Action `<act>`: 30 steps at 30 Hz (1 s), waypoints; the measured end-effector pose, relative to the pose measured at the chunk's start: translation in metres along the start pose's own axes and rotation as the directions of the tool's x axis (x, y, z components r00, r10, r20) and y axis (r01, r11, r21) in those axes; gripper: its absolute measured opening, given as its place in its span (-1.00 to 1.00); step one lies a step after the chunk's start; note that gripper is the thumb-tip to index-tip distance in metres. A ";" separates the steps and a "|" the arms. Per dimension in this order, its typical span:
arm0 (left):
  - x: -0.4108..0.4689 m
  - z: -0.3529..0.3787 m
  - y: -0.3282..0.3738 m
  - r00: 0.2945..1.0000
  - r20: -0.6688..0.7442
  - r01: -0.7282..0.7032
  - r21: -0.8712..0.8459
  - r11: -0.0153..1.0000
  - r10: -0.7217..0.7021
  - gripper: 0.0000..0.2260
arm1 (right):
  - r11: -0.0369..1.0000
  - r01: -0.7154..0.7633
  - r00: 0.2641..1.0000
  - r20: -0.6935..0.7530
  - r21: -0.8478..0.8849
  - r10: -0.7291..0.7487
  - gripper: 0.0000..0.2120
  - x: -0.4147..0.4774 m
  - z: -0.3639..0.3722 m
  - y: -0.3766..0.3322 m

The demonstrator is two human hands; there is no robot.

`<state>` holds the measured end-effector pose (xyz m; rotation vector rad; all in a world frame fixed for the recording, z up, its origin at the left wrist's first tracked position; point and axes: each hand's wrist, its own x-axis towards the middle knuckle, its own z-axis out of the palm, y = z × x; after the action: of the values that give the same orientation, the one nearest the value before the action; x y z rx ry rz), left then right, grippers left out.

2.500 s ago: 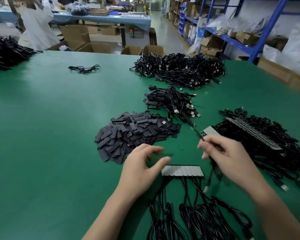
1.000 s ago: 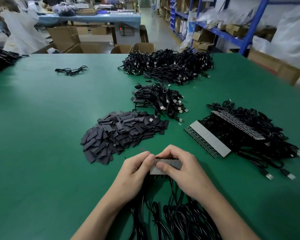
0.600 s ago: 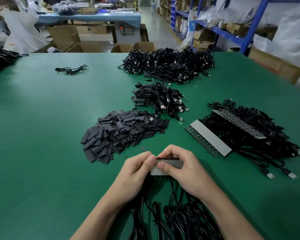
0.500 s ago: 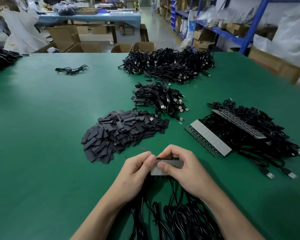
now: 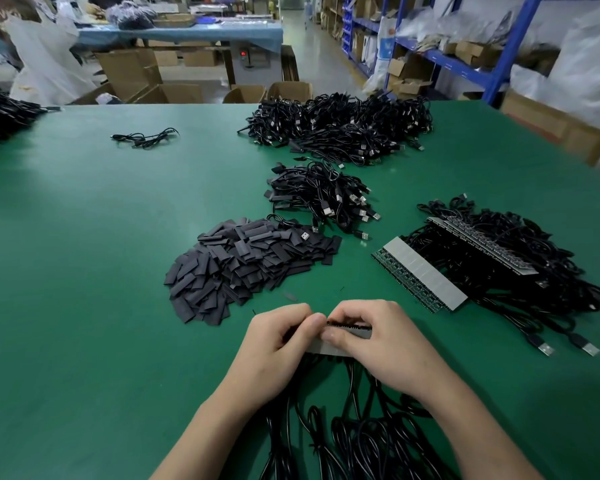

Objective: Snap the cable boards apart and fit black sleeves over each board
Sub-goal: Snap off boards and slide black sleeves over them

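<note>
Beside the sleeve pile (image 5: 243,268), left hand (image 5: 274,355) and right hand (image 5: 392,351) pinch a board strip (image 5: 321,348) (cables (image 5: 312,420) apparently attached).

Low centre of frame: left hand (image 5: 278,344) and right hand (image 5: 381,344) pinched board strip (image 5: 326,348); sleeve pile (image 5: 243,268) just above.

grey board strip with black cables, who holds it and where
Left hand pinches the grey board strip at its left end; right hand pinches beside it.
</note>
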<state>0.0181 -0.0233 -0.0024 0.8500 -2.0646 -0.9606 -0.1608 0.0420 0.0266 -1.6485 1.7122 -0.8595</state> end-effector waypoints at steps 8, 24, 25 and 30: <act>-0.001 0.008 0.004 0.999 0.004 0.047 -0.102 0.994 -0.046 -0.56 | 0.982 -0.094 0.993 0.093 0.163 0.079 -0.88 -0.001 -0.003 -0.004; 0.005 0.003 -0.001 0.993 -0.099 0.068 0.084 0.994 -0.060 -0.53 | 0.952 -0.159 0.985 -0.016 0.260 0.169 -0.80 -0.001 0.016 -0.010; 0.005 0.002 -0.003 0.992 -0.123 0.057 0.148 0.987 -0.039 -0.53 | 0.947 -0.165 0.983 -0.037 0.278 0.182 -0.79 -0.002 0.016 -0.011; 0.005 0.000 -0.003 0.993 -0.060 0.103 0.044 0.994 -0.100 -0.49 | 0.919 -0.192 0.972 -0.062 0.345 0.227 -0.83 -0.003 0.017 -0.012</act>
<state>0.0159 -0.0291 -0.0034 1.0041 -2.0178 -0.9333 -0.1395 0.0440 0.0260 -1.1897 1.6615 -1.0761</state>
